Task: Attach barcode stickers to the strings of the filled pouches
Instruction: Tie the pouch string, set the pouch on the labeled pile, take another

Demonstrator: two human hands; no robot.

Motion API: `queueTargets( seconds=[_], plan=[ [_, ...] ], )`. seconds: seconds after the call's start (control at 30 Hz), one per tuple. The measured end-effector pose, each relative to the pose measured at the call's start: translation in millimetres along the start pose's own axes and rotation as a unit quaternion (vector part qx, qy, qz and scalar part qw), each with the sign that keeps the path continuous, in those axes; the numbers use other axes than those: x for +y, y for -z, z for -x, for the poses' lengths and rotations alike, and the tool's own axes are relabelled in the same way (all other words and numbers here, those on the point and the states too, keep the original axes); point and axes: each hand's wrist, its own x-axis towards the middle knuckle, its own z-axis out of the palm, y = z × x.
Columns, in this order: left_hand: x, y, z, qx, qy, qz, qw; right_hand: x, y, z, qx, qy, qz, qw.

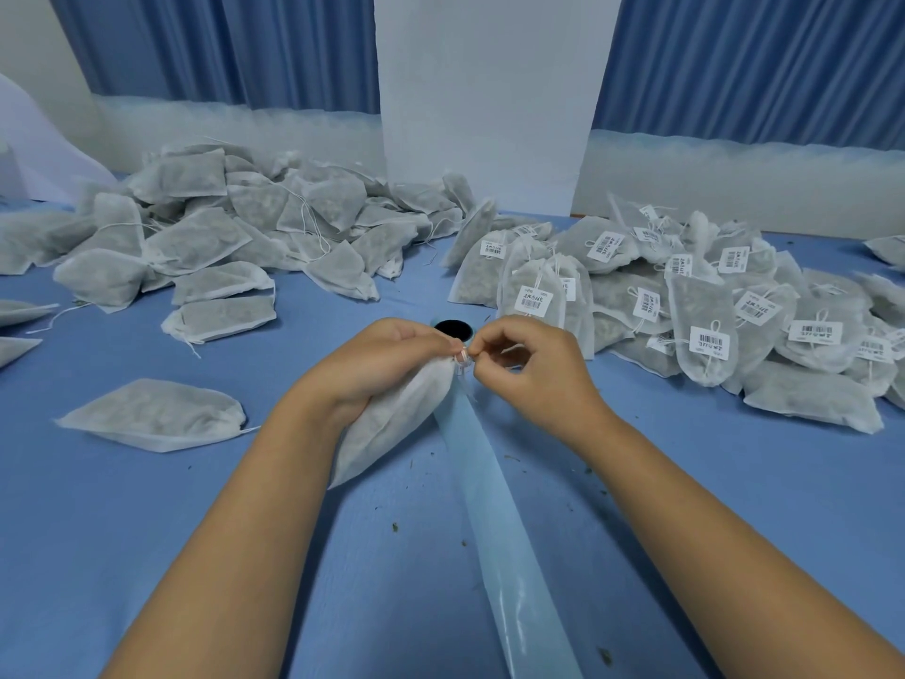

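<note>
Noted: left hand (387, 365) curled round filled pouch (392, 423), just left of backing strip (504, 531), neck upward. Right hand (534, 370) fingertips pinching small sticker (460, 357) at neck, above strip's far end. Advised: fold sticker squarely over string, press halves flush, keep barcode uncreased.

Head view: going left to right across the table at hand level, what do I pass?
A lone pouch lying flat → left hand gripping the held pouch → right hand pinching at that pouch's neck → pile of labelled pouches.
</note>
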Motion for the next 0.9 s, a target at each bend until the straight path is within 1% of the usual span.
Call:
queueTargets(
  seconds=[0.13,0.27,0.47,0.63,0.77,0.8,0.9],
  plan=[
    [0.1,0.3,-0.6,0.013,0.006,0.007,1.0,0.0,-0.4,1.1,0.0,-0.011,-0.008,1.0],
    [-0.8,1.9,-1.5,0.036,0.008,0.011,0.999,-1.4,-1.5,1.0,-0.005,-0.036,-0.06,0.998],
    [0.0,1.6,-0.6,0.016,0.001,0.008,1.0,-0.4,0.6,-0.9,-0.014,-0.076,-0.081,0.994],
    [1.3,3.6,3.8,0.002,-0.02,-0.036,0.999,-2.3,2.6,-1.6,-0.038,-0.094,-0.092,0.991],
    [-1.2,4.4,1.1,0.032,-0.023,-0.099,0.994,-0.7,5.3,-4.5,-0.034,-0.108,-0.117,0.987],
    [-1.8,4.1,0.3,0.03,-0.025,-0.11,0.993,0.1,5.7,-5.2,-0.032,-0.109,-0.12,0.986],
    [-3.2,1.8,0.4,-0.021,-0.036,-0.109,0.993,-0.4,5.3,-5.5,-0.038,-0.107,-0.144,0.983]
  ],
)
